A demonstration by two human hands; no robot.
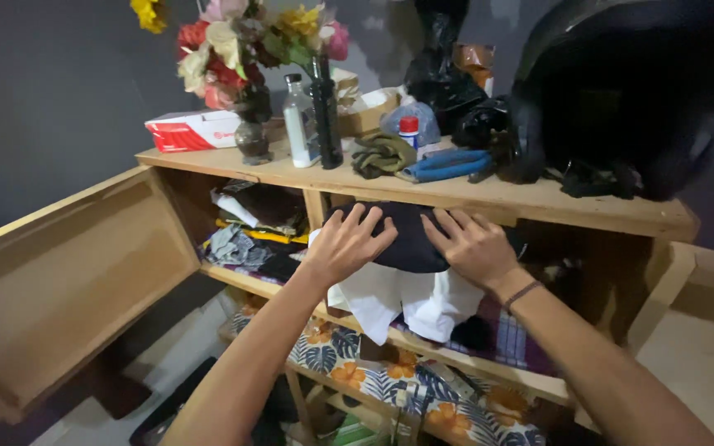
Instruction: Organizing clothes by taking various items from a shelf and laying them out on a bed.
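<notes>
Both hands lie flat, fingers spread, gripping nothing: the left hand [345, 244] and right hand [473, 246] press on a dark cloth [411, 239] atop white fabric [406, 301] in the cabinet's upper shelf [245, 279], below the cluttered tabletop [539, 198]
</notes>
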